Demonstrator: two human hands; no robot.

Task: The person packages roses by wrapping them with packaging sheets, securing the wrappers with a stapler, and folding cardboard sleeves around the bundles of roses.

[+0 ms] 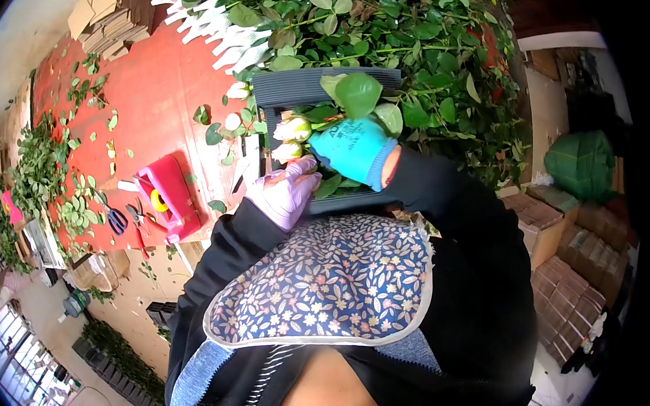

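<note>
In the head view my left hand (285, 193), in a thin lilac glove, has its fingers bent together at the lower pale rose (287, 152). My right hand (353, 151), in a blue-green glove, is closed around the stems just right of the rose heads. A second pale rose (293, 130) lies directly above the first. Both hands are over a dark ribbed frame (325, 82). Large green leaves (358, 94) stick out above my right hand. The stems inside the glove are mostly hidden.
Leafy stems (434, 47) are heaped at the upper right. On the red table (154, 87) are a pink tape dispenser (168, 198), scissors (114, 219), red-handled pruners (139, 218), white netting (237, 44), loose leaves and stacked cardboard (113, 22).
</note>
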